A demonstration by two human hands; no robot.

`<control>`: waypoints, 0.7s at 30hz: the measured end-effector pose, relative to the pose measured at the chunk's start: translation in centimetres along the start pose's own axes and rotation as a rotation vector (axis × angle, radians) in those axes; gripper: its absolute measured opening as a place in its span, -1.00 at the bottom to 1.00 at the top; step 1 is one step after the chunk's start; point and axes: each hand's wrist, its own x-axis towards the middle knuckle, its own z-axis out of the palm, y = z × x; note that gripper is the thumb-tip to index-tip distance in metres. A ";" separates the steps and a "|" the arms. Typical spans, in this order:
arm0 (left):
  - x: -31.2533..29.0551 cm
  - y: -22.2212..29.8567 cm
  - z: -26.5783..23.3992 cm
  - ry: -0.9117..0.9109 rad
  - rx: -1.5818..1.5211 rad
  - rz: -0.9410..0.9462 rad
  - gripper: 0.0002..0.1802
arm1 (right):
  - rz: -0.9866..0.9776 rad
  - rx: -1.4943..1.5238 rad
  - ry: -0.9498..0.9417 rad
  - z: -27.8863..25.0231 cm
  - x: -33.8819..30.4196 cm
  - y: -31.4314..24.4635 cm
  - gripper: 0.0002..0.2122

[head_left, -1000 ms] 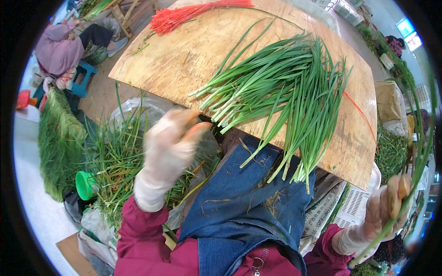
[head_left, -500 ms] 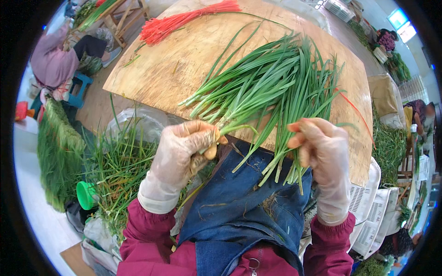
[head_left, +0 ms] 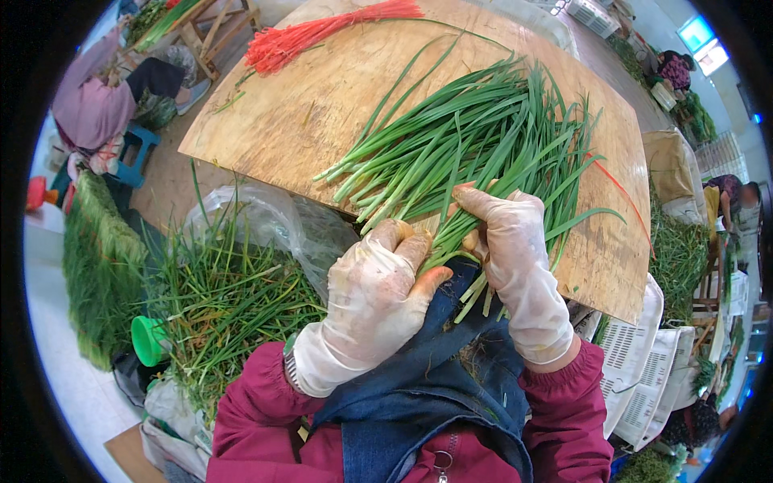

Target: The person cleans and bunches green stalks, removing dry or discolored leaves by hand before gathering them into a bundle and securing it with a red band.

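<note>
Here, the left hand curls its fingers and thumb around the butts of a few green stalks; the right hand pinches them higher up. A gathered pile lies on the wooden board, seemingly part sorted, no tie visible. Clear plastic borders a stalk heap; the green cup's contents are unclear.

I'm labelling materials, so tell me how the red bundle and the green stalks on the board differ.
The red bundle is a compact sheaf; the green stalks form a wider pile. The red bundle lies toward the board's far side; some green stalks overhang its near edge. Both consist of long, thin pieces.
</note>
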 end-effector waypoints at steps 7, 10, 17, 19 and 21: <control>0.0 0.2 1.1 0.169 0.168 0.033 -0.68 | -0.137 -0.259 0.068 0.1 0.1 0.5 -0.92; 0.1 -0.1 0.9 0.192 0.170 0.083 -0.70 | -0.152 -0.264 0.067 0.1 0.2 0.7 -0.92; 0.0 -0.4 0.8 0.307 0.124 0.156 -0.83 | -0.067 -0.128 0.002 -0.3 0.6 0.6 -0.88; -0.6 -0.6 -0.1 0.217 -0.034 0.168 -0.87 | -0.065 -0.051 -0.037 -0.6 0.7 0.4 -0.88; -1.6 -1.3 -2.5 0.036 -0.361 0.171 -0.88 | -0.031 0.055 -0.095 -1.5 0.6 -0.4 -0.85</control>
